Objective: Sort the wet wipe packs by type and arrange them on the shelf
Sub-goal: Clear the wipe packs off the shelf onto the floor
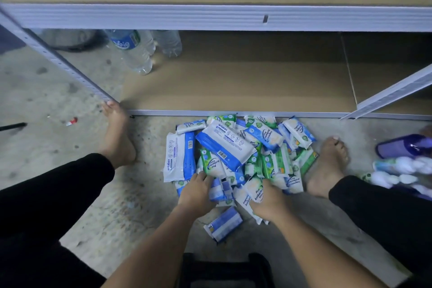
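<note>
A heap of wet wipe packs (243, 154) lies on the concrete floor in front of the bottom shelf board (233, 86). It mixes large blue-and-white packs (225, 145), small green packs (273, 163) and small blue packs (266, 135). My left hand (196, 196) reaches into the near edge of the heap, its fingers curled round a small blue pack (218, 190). At the heap's near right, my right hand (268, 203) grips a small green and white pack (254, 188). One small blue pack (224, 223) lies apart between my wrists.
Two clear water bottles (138, 51) stand at the back left of the bottom shelf. A grey metal upright (58, 58) slants down to my left foot (117, 138). My right foot (327, 166) stands beside the heap. Purple and white bottles (402, 161) lie at the right edge. A dark stool (224, 269) sits below me.
</note>
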`<act>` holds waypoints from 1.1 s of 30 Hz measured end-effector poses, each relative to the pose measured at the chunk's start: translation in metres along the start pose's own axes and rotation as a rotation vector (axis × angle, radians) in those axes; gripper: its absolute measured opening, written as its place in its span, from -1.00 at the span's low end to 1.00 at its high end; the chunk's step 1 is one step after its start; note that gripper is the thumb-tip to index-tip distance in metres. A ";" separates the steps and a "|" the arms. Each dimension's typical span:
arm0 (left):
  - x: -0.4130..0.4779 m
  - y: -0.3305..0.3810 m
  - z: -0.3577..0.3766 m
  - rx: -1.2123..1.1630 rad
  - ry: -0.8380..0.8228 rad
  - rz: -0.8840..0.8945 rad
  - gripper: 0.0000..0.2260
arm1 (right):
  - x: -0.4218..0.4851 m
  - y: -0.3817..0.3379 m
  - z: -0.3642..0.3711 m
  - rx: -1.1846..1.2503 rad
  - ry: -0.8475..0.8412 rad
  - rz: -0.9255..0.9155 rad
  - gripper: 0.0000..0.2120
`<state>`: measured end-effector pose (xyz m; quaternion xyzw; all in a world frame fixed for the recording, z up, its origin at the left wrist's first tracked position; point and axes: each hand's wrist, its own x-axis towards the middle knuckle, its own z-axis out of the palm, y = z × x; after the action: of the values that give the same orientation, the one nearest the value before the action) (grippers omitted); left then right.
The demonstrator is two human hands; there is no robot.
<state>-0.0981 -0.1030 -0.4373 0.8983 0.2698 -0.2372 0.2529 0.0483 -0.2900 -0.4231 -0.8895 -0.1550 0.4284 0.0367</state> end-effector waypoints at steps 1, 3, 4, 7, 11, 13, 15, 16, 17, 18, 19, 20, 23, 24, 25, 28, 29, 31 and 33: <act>-0.001 -0.001 0.000 -0.016 0.006 -0.004 -0.38 | -0.005 -0.003 -0.003 -0.029 0.002 -0.014 -0.35; -0.004 -0.003 -0.001 -0.038 0.014 -0.017 -0.38 | -0.015 -0.010 -0.007 -0.108 0.024 -0.039 -0.27; -0.006 -0.005 -0.002 -0.045 0.015 -0.022 -0.37 | -0.016 -0.011 -0.006 -0.156 0.036 -0.035 -0.27; -0.013 -0.012 -0.003 -0.052 0.011 -0.049 -0.34 | -0.019 -0.016 -0.004 -0.262 0.062 -0.022 -0.29; -0.018 -0.021 -0.003 -0.013 0.058 -0.079 -0.25 | -0.019 -0.021 -0.001 -0.289 0.073 0.015 -0.35; -0.018 -0.023 -0.004 0.030 0.114 -0.094 -0.22 | -0.020 -0.022 -0.002 -0.282 0.080 0.035 -0.38; -0.017 -0.024 -0.005 0.070 0.135 -0.100 -0.24 | -0.021 -0.023 -0.005 -0.272 0.096 0.033 -0.43; -0.016 -0.025 -0.007 0.075 0.129 -0.098 -0.27 | -0.022 -0.024 -0.006 -0.274 0.099 0.029 -0.46; -0.015 -0.024 -0.008 0.068 0.117 -0.098 -0.30 | -0.022 -0.024 -0.009 -0.277 0.099 0.022 -0.48; -0.014 -0.023 -0.011 0.054 0.106 -0.100 -0.33 | -0.022 -0.026 -0.012 -0.281 0.102 0.008 -0.49; -0.014 -0.022 -0.014 0.034 0.100 -0.102 -0.36 | -0.023 -0.027 -0.015 -0.282 0.102 -0.006 -0.50; -0.014 -0.020 -0.016 0.013 0.103 -0.104 -0.39 | -0.025 -0.029 -0.019 -0.280 0.106 -0.020 -0.50; -0.017 -0.014 -0.029 -0.042 0.141 -0.100 -0.49 | -0.032 -0.039 -0.031 -0.250 0.134 -0.069 -0.53; -0.018 -0.010 -0.034 -0.063 0.168 -0.092 -0.52 | -0.035 -0.043 -0.036 -0.236 0.148 -0.088 -0.56; -0.020 -0.007 -0.041 -0.086 0.194 -0.084 -0.55 | -0.039 -0.048 -0.041 -0.218 0.165 -0.105 -0.58; -0.028 0.003 -0.065 -0.174 0.278 -0.053 -0.62 | -0.052 -0.065 -0.057 -0.157 0.235 -0.162 -0.61; -0.031 0.006 -0.076 -0.207 0.316 -0.037 -0.65 | -0.057 -0.072 -0.063 -0.126 0.260 -0.185 -0.60; -0.035 0.011 -0.100 -0.267 0.417 0.009 -0.64 | -0.066 -0.088 -0.080 -0.046 0.307 -0.247 -0.58; -0.041 0.015 -0.134 -0.320 0.513 0.054 -0.60 | -0.077 -0.108 -0.102 0.028 0.362 -0.305 -0.57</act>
<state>-0.0807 -0.0502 -0.3073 0.8845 0.3347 0.0496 0.3213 0.0553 -0.2044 -0.2794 -0.9174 -0.2726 0.2534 0.1406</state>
